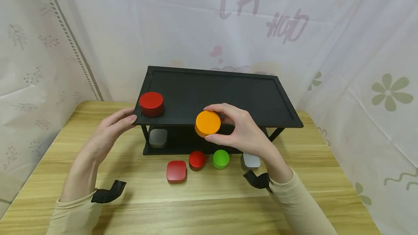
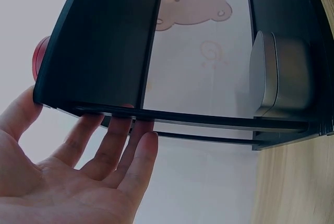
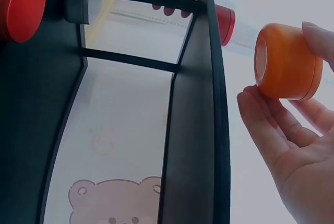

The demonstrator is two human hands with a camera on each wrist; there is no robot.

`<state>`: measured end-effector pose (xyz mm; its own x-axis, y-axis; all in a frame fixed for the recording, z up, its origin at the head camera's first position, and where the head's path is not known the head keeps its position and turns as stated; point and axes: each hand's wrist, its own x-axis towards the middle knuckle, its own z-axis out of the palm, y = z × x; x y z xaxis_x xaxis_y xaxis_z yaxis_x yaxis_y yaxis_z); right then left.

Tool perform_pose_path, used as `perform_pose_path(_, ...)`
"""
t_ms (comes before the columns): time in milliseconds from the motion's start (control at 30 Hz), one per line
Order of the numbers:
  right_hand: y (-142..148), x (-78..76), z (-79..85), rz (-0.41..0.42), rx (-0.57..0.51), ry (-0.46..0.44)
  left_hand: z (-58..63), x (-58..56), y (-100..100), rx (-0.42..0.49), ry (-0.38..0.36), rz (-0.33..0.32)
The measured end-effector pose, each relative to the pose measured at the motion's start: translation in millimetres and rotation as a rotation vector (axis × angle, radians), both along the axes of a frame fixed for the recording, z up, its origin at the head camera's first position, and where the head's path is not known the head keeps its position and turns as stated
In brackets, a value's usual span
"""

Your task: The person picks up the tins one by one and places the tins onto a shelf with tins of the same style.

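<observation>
My right hand (image 1: 243,128) pinches an orange round tin (image 1: 208,123) between thumb and fingers. The tin is held in front of the upper board of a black two-tier shelf (image 1: 212,90); the right wrist view shows it apart from the board's edge. At the shelf's left end, my left hand (image 1: 112,130) holds the upper board's edge, thumb near the front corner and fingers at the side bar. Close to that hand, a large red round tin (image 1: 151,104) stands on the upper board. A grey square tin (image 1: 158,138) sits on the lower board's left end.
In front of the shelf, on the wooden table (image 1: 147,209), stand a red square tin (image 1: 176,172), a smaller red round tin (image 1: 197,160), a green round tin (image 1: 221,159) and a silver square tin (image 1: 251,161). Printed white cloth (image 1: 183,21) hangs behind and at both sides.
</observation>
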<state>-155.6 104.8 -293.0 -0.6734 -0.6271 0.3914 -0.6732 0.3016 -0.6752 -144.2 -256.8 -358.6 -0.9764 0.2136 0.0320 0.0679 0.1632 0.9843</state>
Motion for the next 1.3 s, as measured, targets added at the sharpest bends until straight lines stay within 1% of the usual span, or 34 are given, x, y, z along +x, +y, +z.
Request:
perform_pose_path(167, -4, -7.3, -1.7, -0.022, -0.018, -0.002, -0.2, -0.2, 0, 0.0, 0.006, 0.004)
perform_pose_path(433, -11, -15.5, 2.8, -0.067, -0.021, -0.026, -0.3, 0.5, -1, -0.008, -0.005, 0.015)
perform_pose_path(733, -15, -24.7, 4.4, -0.097, -0.02, -0.047, 1.3, -0.7, 3, 0.017, -0.036, 0.012)
perform_pose_path(800, -18, -22.1, 9.9, -0.111, -0.014, -0.069, 1.1, -1.1, 3, 0.023, -0.033, 0.012)
perform_pose_path(833, -18, -23.1, 10.1, -0.117, -0.012, -0.072, 0.9, -1.3, 2, 0.025, -0.03, 0.007)
perform_pose_path(867, -19, -24.2, 10.2, -0.123, -0.007, -0.08, 0.8, -1.1, 3, 0.028, -0.031, 0.015)
perform_pose_path(967, -24, -20.3, 18.6, -0.145, 0.004, -0.104, 0.6, -1.0, 3, 0.021, -0.032, 0.028)
perform_pose_path(1033, -26, -21.3, 19.9, -0.153, 0.007, -0.106, 0.6, -0.5, 4, 0.016, -0.038, 0.044)
perform_pose_path(1100, -30, -17.1, 27.2, -0.167, 0.014, -0.118, 0.7, -0.2, 4, 0.017, -0.042, 0.053)
perform_pose_path(1200, -33, -17.7, 29.3, -0.168, 0.021, -0.132, 0.8, 0.6, 3, 0.038, -0.043, 0.055)
perform_pose_path(1300, -35, -19.3, 29.3, -0.173, 0.022, -0.144, 0.2, -0.4, 2, 0.042, -0.03, 0.039)
